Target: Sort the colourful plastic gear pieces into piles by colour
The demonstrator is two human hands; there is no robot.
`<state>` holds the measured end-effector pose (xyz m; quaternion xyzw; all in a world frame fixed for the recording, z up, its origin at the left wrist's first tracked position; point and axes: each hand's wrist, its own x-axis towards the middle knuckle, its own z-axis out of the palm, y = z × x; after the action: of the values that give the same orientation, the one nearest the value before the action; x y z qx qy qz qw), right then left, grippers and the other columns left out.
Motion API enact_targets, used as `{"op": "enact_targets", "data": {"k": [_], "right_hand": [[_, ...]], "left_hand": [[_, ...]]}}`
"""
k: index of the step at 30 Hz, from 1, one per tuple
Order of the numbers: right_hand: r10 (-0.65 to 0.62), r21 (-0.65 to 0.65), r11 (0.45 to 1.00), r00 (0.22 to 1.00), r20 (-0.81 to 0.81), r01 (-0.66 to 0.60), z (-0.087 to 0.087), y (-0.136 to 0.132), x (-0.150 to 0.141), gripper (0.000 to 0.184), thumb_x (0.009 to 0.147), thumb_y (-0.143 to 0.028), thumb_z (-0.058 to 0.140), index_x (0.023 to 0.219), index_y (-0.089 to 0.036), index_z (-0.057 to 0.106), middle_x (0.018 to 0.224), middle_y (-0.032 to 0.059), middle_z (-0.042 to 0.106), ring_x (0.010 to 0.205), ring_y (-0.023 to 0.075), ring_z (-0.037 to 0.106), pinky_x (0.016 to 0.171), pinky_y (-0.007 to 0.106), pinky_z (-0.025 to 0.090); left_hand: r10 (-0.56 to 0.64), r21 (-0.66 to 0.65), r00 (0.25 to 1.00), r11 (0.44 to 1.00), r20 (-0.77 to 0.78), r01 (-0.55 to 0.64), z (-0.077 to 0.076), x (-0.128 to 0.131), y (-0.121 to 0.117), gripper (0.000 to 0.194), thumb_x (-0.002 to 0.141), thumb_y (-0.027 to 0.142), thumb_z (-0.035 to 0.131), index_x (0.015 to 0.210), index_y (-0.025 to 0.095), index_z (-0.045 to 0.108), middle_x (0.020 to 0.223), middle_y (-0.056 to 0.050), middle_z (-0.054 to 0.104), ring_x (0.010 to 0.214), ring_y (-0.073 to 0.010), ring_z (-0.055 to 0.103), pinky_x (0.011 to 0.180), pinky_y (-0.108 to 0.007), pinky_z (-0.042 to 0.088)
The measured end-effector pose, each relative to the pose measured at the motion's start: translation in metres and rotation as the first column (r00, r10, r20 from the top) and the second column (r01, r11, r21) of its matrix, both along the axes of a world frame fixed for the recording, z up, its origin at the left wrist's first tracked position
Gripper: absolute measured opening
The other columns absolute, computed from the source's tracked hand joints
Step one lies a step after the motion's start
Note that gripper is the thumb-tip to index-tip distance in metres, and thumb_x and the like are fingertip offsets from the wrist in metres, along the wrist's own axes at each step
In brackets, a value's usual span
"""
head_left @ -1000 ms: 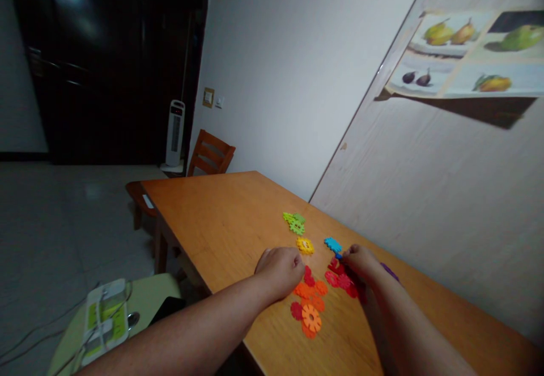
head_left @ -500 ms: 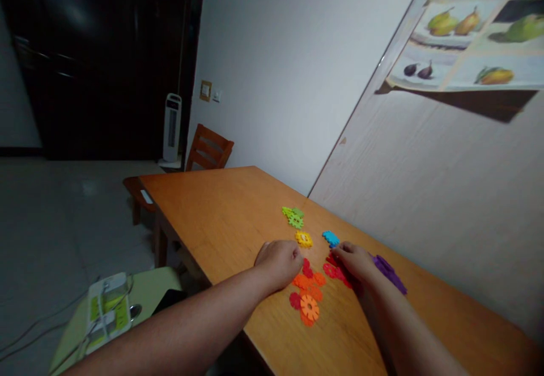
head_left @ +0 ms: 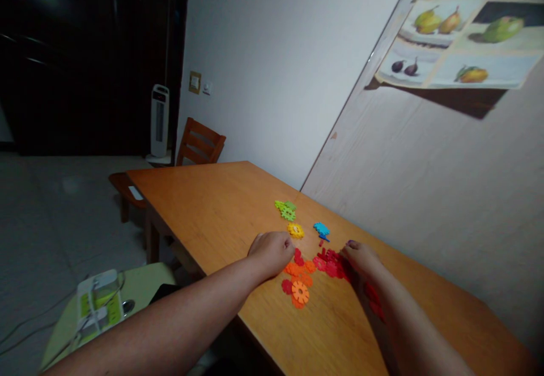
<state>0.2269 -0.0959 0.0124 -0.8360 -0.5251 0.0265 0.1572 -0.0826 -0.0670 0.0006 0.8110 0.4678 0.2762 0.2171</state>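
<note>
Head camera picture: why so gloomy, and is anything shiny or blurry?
Head view: dim light, the door nearly black with faint glare near its top, and a soft pale reflection on the floor; head view again: the red pieces near the right hand partly merge, while the front orange piece shows its slots.

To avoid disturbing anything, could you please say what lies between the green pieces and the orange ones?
In the head view, a yellow piece, then some red pieces.

A white tower heater (head_left: 160, 122) stands beyond the wooden chair (head_left: 200, 142), near the dark door (head_left: 80, 64).
</note>
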Motion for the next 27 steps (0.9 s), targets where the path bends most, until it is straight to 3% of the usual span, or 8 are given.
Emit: {"op": "enact_targets", "data": {"k": [5, 9, 13, 19, 24, 27], "right_hand": [[0.031, -0.041, 0.999, 1.0, -0.004, -0.031, -0.002, -0.002, -0.012, 0.025, 0.085, -0.026, 0.051, 0.067, -0.02, 0.066, 0.071, 0.0053, 0.069, 0.066, 0.0171, 0.062, 0.058, 0.026, 0.037], [0.149, 0.04, 0.988, 0.987, -0.062, -0.147, -0.006, 0.004, -0.024, 0.028, 0.091, -0.033, 0.047, 0.088, -0.02, 0.072, 0.078, 0.0036, 0.072, 0.071, 0.0171, 0.063, 0.062, 0.025, 0.041], [0.26, 0.068, 0.963, 0.965, -0.012, -0.259, -0.006, 0.011, -0.037, 0.033, 0.091, -0.029, 0.048, 0.109, -0.022, 0.076, 0.095, 0.0067, 0.072, 0.089, 0.0193, 0.065, 0.079, 0.026, 0.045], [0.297, 0.002, 0.955, 0.953, 0.063, -0.298, 0.002, 0.003, -0.048, 0.029, 0.089, -0.026, 0.048, 0.09, -0.021, 0.076, 0.09, 0.006, 0.07, 0.086, 0.0186, 0.063, 0.078, 0.026, 0.043], [0.298, 0.113, 0.947, 0.953, 0.052, -0.302, 0.008, -0.023, -0.056, 0.025, 0.087, -0.027, 0.047, 0.079, -0.021, 0.07, 0.082, 0.0049, 0.071, 0.081, 0.0188, 0.063, 0.072, 0.026, 0.042], [0.283, 0.164, 0.948, 0.958, -0.046, -0.272, 0.004, -0.049, -0.063, 0.024, 0.086, -0.031, 0.046, 0.077, -0.022, 0.066, 0.077, 0.0031, 0.07, 0.073, 0.0181, 0.062, 0.066, 0.026, 0.042]], "left_hand": [[-0.006, 0.009, 1.0, 1.0, -0.012, 0.006, 0.001, 0.0, 0.0, 0.023, 0.087, 0.035, 0.052, 0.083, 0.025, 0.072, 0.083, -0.003, 0.074, 0.074, -0.0192, 0.062, 0.06, -0.029, 0.032], [-0.008, 0.003, 1.0, 1.0, -0.025, 0.008, 0.001, 0.0, 0.0, 0.024, 0.088, 0.035, 0.052, 0.087, 0.025, 0.073, 0.085, -0.003, 0.074, 0.076, -0.0195, 0.063, 0.062, -0.028, 0.035], [-0.006, -0.002, 0.999, 1.0, -0.032, 0.006, 0.001, 0.0, 0.001, 0.024, 0.088, 0.037, 0.053, 0.086, 0.024, 0.073, 0.085, -0.003, 0.074, 0.075, -0.0191, 0.063, 0.062, -0.028, 0.035], [-0.007, 0.007, 1.0, 1.0, -0.02, 0.007, 0.0, 0.0, 0.001, 0.024, 0.088, 0.038, 0.052, 0.085, 0.025, 0.072, 0.085, -0.002, 0.074, 0.073, -0.0183, 0.062, 0.061, -0.027, 0.034], [-0.008, -0.011, 1.0, 1.0, -0.027, 0.008, 0.003, -0.001, 0.001, 0.025, 0.088, 0.036, 0.05, 0.086, 0.025, 0.073, 0.087, -0.003, 0.075, 0.076, -0.0188, 0.063, 0.063, -0.027, 0.037], [-0.016, -0.037, 0.999, 0.999, -0.028, 0.015, 0.007, -0.002, 0.0, 0.024, 0.088, 0.035, 0.051, 0.087, 0.024, 0.073, 0.089, -0.003, 0.075, 0.077, -0.0189, 0.063, 0.064, -0.027, 0.038]]}}
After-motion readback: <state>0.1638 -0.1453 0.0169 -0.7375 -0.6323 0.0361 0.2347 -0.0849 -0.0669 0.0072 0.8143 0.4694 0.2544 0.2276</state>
